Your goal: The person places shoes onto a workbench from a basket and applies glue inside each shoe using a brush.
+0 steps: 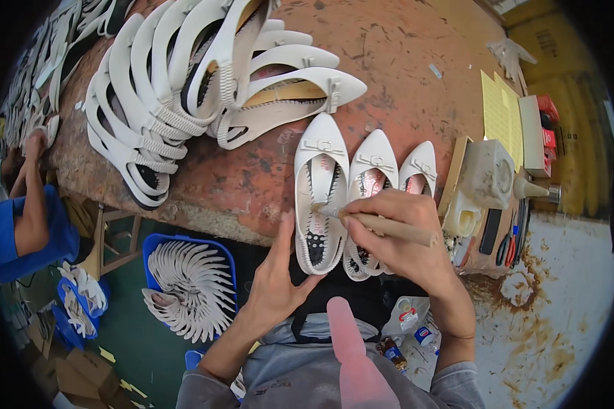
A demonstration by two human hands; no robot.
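Note:
Three white pointed flats with bows and elastic backs lie side by side at the table's near edge, toes pointing away. My left hand (278, 279) cups the heel end of the leftmost shoe (323, 133), fingers along its left side and thumb by the heel. My right hand (404, 228) is closed around the thick pale handle of a brush (416, 234). The brush's tip reaches inside that same shoe, over its insole. Beneath my right hand, the middle shoe (375, 146) and the right shoe (421, 158) are partly covered.
A pile of white shoes (164, 112) covers the worn table (396, 41) at left. To the right stand a cloudy plastic container (488, 174), yellow sheets (501, 116) and scissors (506, 249). A blue basket (150, 255) of white pieces sits below. A person in blue (31, 228) works at far left.

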